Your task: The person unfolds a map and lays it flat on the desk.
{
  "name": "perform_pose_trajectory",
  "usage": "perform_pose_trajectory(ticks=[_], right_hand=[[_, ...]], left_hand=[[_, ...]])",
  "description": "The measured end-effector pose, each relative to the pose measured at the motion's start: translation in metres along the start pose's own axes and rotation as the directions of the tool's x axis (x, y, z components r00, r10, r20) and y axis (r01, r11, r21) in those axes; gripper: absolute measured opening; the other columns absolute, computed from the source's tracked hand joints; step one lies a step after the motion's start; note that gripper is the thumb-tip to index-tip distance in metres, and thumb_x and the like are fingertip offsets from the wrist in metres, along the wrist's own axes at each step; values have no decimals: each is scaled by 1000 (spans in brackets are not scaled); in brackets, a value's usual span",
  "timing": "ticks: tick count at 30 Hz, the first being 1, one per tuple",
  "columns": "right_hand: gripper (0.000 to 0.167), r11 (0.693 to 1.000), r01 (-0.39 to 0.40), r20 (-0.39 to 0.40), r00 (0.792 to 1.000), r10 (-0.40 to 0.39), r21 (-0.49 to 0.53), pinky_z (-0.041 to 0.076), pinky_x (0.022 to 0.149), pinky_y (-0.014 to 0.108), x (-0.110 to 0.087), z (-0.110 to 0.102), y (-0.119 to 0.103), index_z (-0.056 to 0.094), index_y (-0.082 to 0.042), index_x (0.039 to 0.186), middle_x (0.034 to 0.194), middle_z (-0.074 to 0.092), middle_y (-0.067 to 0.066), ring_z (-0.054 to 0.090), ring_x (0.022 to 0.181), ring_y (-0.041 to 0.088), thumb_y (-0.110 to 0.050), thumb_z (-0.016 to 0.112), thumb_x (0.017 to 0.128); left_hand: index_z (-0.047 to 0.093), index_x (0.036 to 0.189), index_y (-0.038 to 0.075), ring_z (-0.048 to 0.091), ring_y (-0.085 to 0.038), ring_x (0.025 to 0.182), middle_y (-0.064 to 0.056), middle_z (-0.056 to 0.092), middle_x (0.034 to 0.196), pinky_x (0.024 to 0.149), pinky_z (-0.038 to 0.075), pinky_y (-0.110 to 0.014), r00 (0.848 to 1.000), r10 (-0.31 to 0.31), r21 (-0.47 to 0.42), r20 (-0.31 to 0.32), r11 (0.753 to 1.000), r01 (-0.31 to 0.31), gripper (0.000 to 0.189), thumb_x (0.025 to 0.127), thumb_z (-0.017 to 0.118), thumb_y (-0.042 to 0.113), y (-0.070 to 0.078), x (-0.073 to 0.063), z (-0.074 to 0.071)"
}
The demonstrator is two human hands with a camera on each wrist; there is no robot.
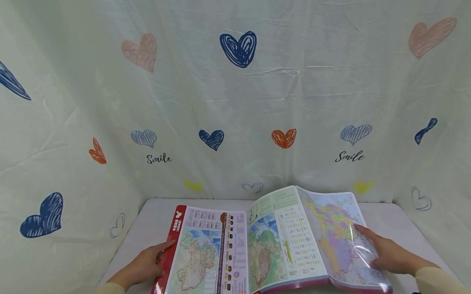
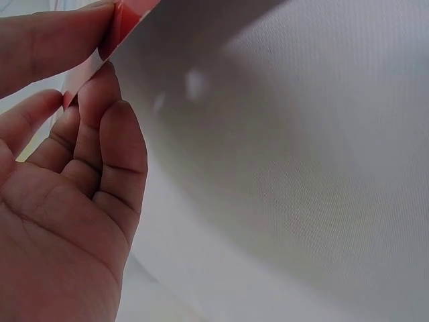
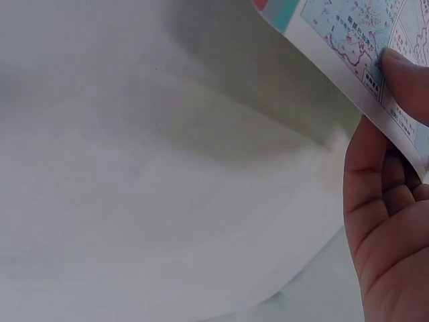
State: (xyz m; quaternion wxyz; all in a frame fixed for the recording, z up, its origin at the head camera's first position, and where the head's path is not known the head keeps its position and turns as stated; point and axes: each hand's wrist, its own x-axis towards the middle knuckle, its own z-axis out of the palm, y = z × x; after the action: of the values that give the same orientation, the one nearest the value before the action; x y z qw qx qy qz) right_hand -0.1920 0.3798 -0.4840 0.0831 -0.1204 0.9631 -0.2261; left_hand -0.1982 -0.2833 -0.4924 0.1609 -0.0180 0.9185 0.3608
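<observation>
A glossy folding map (image 1: 199,254) lies partly unfolded on the table, with printed panels at the left, middle and right. Its middle section rises to a ridged crease, and the right panel slopes down from there. At the red left border, my left hand (image 1: 145,265) pinches the edge between thumb and fingers. My right hand (image 1: 386,252) grips the outer edge of the right panel. In the right wrist view the thumb (image 3: 405,84) presses on the printed face, while the other fingers curl underneath. The left wrist view has the red edge (image 2: 134,17) between thumb and fingers.
The white table (image 1: 393,227) has rounded back corners. Behind and beside it hangs a pale curtain (image 1: 281,93) printed with hearts and the word "Smile". The map covers much of the table's middle, close to its front.
</observation>
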Motion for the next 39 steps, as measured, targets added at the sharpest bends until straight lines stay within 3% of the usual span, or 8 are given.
perform_pose_trajectory(ticks=[7,14,20,28,39], right_hand=[[105,1000,-14,-2,1000,14,-15,48,84,62,-7,-3,11,27,4,150,126,47,46,61,100,45,5,80,60],[102,997,-49,21,999,50,-58,50,77,53,-8,-3,24,28,2,149,115,58,38,56,82,29,6,77,60],[99,994,-84,36,996,87,-71,49,80,59,-10,-4,31,29,3,148,115,57,38,56,84,32,6,75,61],[94,987,-152,86,984,156,-43,42,89,67,-11,-9,30,29,2,149,127,47,43,55,92,37,5,75,67],[92,963,-269,150,952,268,-12,35,92,73,-9,-5,33,27,0,152,136,36,45,54,99,41,3,75,73]], left_hand=[[45,148,2,53,-23,88,-12,59,111,65,55,-35,1000,-11,10,-3,1000,11,88,68,82,-4,-4,-1,-4],[45,148,1,53,-23,88,-13,59,112,65,56,-35,1000,-11,19,-7,1000,11,88,68,82,-5,-7,-1,-8],[45,147,0,54,-23,87,-13,60,111,66,57,-36,1000,2,18,-14,1000,-1,89,67,83,-3,-10,-3,-10],[45,147,0,56,-24,89,-17,60,118,70,58,-39,1000,-3,13,-17,1000,3,90,65,84,-4,-13,-3,-11],[44,148,1,56,-23,86,-15,60,113,70,57,-38,1000,-19,13,0,1000,19,89,68,82,-5,-14,-1,-9]])
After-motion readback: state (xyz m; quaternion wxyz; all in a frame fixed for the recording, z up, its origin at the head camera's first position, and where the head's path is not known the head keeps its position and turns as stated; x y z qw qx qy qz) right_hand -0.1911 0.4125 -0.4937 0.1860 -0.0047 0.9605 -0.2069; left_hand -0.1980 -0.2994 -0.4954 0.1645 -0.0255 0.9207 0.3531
